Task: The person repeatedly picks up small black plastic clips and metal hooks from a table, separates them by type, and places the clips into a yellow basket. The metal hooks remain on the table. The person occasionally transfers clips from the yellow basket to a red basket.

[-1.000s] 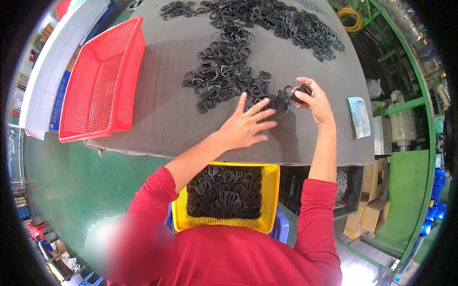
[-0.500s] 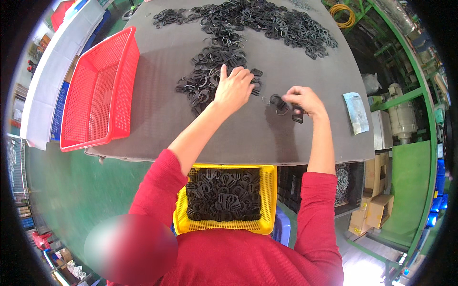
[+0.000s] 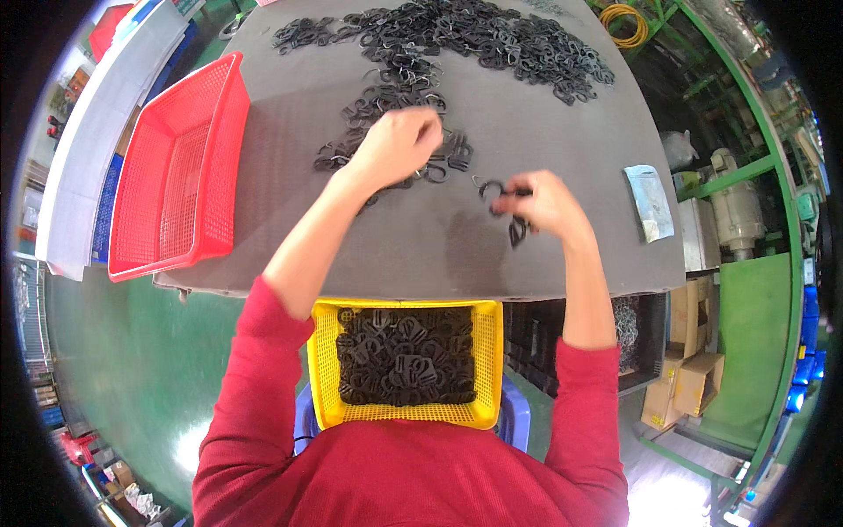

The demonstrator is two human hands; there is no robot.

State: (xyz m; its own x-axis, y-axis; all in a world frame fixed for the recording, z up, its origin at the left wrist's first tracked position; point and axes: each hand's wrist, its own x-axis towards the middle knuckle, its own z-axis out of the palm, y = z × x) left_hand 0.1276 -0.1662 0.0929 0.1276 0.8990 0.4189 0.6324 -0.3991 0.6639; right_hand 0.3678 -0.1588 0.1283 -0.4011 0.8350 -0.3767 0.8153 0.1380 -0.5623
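My left hand (image 3: 398,147) is above the near pile of black plastic hooks (image 3: 443,151) in the middle of the table. Its fingers curl inward and are slightly blurred; whatever they may grip is hidden. To the right, my right hand (image 3: 546,209) is closed on a few black plastic hooks (image 3: 518,230), which stick out below and to the left of the fingers. A thin metal wire clip (image 3: 479,182) shows beside them. In front of my body, a yellow basket (image 3: 487,400) holds many black plastic parts.
A red basket (image 3: 230,158) stands at the table's left edge. A larger heap of black hooks (image 3: 492,39) spreads across the far side of the grey table (image 3: 307,237). A light-blue packet (image 3: 648,204) lies at the right. Below right are a black crate (image 3: 648,342) and cardboard boxes (image 3: 698,386).
My left hand has moved left and its outstretched fingers have curled. My right hand has shifted slightly left and lower, still holding black hooks.
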